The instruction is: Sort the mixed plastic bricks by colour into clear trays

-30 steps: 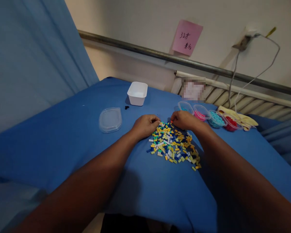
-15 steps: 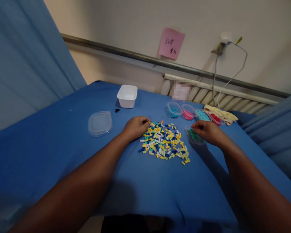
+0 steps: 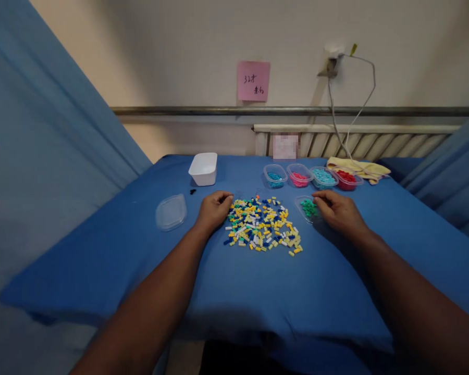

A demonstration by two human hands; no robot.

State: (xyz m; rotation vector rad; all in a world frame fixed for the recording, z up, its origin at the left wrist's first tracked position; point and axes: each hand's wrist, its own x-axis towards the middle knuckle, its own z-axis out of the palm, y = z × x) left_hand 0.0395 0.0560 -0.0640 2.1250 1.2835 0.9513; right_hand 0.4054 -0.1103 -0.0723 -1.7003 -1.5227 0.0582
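Observation:
A loose pile of small plastic building pieces (image 3: pixel 261 226), in yellow, white, dark blue and some green, lies on the blue-covered surface. At the pile's upper left edge is my left hand (image 3: pixel 214 212), thumb and fingers pinched together; anything between the fingertips is hidden. My right hand (image 3: pixel 340 211) is over the right rim of a shallow clear tub (image 3: pixel 300 212) with green pieces (image 3: pixel 308 208) in it. Its fingers are drawn together toward the thumb, and I cannot make out what they hold, if anything.
Behind stand clear tubs of blue (image 3: pixel 275 179), pink (image 3: pixel 300 179), light blue (image 3: pixel 323 178) and red pieces (image 3: pixel 346 178). A yellow cloth (image 3: pixel 369 169) lies at back right. Leftward are a white tub (image 3: pixel 204 171), a clear lid (image 3: pixel 171 212) and a small black item (image 3: pixel 193 191).
The head view has levelled out. My right hand has shifted slightly toward the tub's right side, uncovering more of the green pieces. My left hand stays at the pile's edge.

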